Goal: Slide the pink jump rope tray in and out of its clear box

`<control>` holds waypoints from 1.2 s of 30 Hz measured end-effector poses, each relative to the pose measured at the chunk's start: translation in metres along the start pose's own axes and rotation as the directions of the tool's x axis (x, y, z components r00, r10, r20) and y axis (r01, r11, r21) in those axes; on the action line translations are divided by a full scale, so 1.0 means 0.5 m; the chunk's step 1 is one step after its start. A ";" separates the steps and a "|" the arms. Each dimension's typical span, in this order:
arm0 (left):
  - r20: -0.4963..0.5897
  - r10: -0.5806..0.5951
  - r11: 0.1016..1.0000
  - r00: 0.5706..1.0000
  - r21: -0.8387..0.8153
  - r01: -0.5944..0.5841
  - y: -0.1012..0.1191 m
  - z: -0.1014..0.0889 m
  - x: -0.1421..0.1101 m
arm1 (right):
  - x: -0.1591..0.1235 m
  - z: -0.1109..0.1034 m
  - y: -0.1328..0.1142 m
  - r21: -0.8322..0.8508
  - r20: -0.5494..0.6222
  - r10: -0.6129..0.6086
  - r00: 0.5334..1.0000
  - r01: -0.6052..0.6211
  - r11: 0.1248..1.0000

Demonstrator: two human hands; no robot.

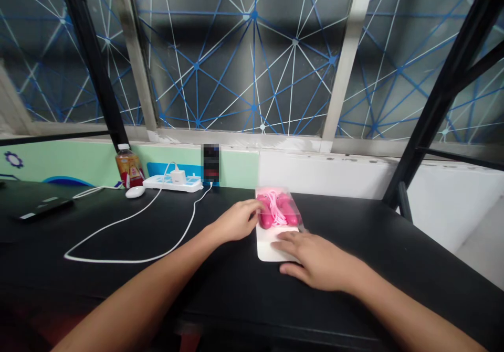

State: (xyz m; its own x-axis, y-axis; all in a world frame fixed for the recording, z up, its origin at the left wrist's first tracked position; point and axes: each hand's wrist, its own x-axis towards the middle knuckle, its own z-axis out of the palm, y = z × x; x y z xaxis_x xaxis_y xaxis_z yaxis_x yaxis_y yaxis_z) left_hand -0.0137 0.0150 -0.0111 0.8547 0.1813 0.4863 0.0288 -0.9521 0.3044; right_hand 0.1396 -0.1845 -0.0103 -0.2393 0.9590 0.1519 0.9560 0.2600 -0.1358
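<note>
A clear plastic box (279,209) holds a pink skipping rope with two pink handles and a coiled pale pink cord, and it sits on a white base (266,248) on the black table (118,284). My left hand (234,222) presses its fingertips against the left side of the box. My right hand (315,260) lies over the front of the white base, with fingers on top and thumb low at its edge. The fingers hide part of the base.
Behind the box stand a white power strip (172,183) with a plugged-in charger, a white mouse (135,192) and an orange-labelled bottle (129,166). A white cable loops across the table. A dark flat device (41,208) lies at left. Black metal posts rise at both sides.
</note>
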 end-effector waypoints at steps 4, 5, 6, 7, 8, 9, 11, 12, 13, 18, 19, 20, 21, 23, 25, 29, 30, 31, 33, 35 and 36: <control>0.036 0.001 1.000 0.999 -0.025 0.000 -0.005 -0.009 0.001 | 0.002 -0.015 0.019 0.017 -0.160 0.020 0.987 -0.018 1.000; 0.046 -0.002 0.999 0.999 -0.033 0.003 -0.005 -0.011 0.002 | 0.005 -0.014 0.030 0.006 -0.269 0.079 0.960 -0.080 0.997; 0.057 -0.005 0.999 0.998 -0.041 0.007 -0.004 -0.013 0.003 | 0.007 -0.011 0.043 0.013 -0.354 0.124 0.927 -0.128 0.992; 0.068 -0.012 0.999 0.998 -0.051 0.016 -0.002 -0.016 0.004 | 0.009 -0.005 0.058 0.032 -0.390 0.163 0.906 -0.163 0.986; 0.081 -0.023 0.998 0.996 -0.060 0.028 0.001 -0.018 0.005 | 0.010 0.002 0.074 0.063 -0.387 0.206 0.899 -0.197 0.978; 0.096 -0.037 0.997 0.995 -0.065 0.044 0.005 -0.021 0.005 | 0.010 0.010 0.088 0.099 -0.352 0.253 0.901 -0.233 0.967; 0.138 -0.060 0.996 0.989 -0.060 0.069 0.014 -0.025 0.003 | 0.010 0.024 0.110 0.164 -0.287 0.319 0.903 -0.282 0.945; 0.163 -0.062 0.996 0.985 -0.048 0.071 0.017 -0.027 0.001 | 0.009 0.028 0.117 0.191 -0.286 0.347 0.893 -0.301 0.934; 0.181 -0.055 0.998 0.982 -0.032 0.062 0.018 -0.027 -0.001 | 0.009 0.030 0.121 0.215 -0.296 0.364 0.883 -0.309 0.926; 0.125 -0.018 1.000 0.992 -0.005 0.018 0.006 -0.011 -0.002 | 0.017 0.021 0.122 0.272 -0.277 0.315 0.908 -0.240 0.932; 0.104 -0.033 0.999 0.994 -0.016 0.035 0.003 -0.007 -0.001 | 0.020 0.020 0.122 0.296 -0.264 0.325 0.908 -0.244 0.923; 0.086 -0.062 0.998 0.994 -0.026 0.064 0.000 -0.002 0.000 | 0.022 0.021 0.123 0.328 -0.259 0.352 0.900 -0.261 0.908; 0.075 -0.107 0.993 0.991 -0.039 0.110 0.000 0.001 0.002 | 0.025 0.022 0.124 0.364 -0.258 0.386 0.885 -0.281 0.888; 0.094 -0.237 0.965 0.967 -0.089 0.245 0.001 0.003 0.004 | 0.026 0.026 0.128 0.450 -0.234 0.447 0.863 -0.311 0.837; 0.189 -0.340 0.910 0.921 -0.181 0.374 0.003 -0.003 0.006 | 0.022 0.028 0.135 0.553 -0.150 0.443 0.884 -0.296 0.779; 0.367 -0.286 0.857 0.885 -0.316 0.408 -0.002 -0.020 0.004 | 0.007 0.025 0.154 0.536 -0.085 0.281 0.956 -0.194 0.822; 0.360 -0.265 0.867 0.895 -0.318 0.384 -0.005 -0.020 0.004 | 0.006 0.024 0.157 0.448 -0.135 0.274 0.952 -0.188 0.874; 0.325 -0.256 0.884 0.911 -0.303 0.356 -0.008 -0.018 0.004 | 0.006 0.024 0.159 0.353 -0.199 0.272 0.941 -0.190 0.916; 0.201 -0.251 0.926 0.947 -0.235 0.295 -0.014 -0.008 0.004 | 0.009 0.024 0.159 0.234 -0.296 0.243 0.924 -0.177 0.956; 0.107 -0.236 0.953 0.966 -0.170 0.252 -0.017 0.004 0.005 | 0.012 0.023 0.155 0.234 -0.305 0.188 0.934 -0.117 0.965; 0.094 -0.226 0.957 0.970 -0.162 0.239 -0.017 0.008 0.006 | 0.013 0.022 0.154 0.254 -0.293 0.168 0.941 -0.093 0.963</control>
State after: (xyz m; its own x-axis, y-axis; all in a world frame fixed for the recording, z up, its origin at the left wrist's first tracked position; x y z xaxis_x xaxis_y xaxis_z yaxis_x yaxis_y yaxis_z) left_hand -0.0092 0.0225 -0.0156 0.8707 0.3683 0.3258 0.1483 -0.8284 0.5401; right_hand 0.2096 -0.1572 -0.0307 -0.0152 0.9134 0.4067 0.8996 0.1900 -0.3931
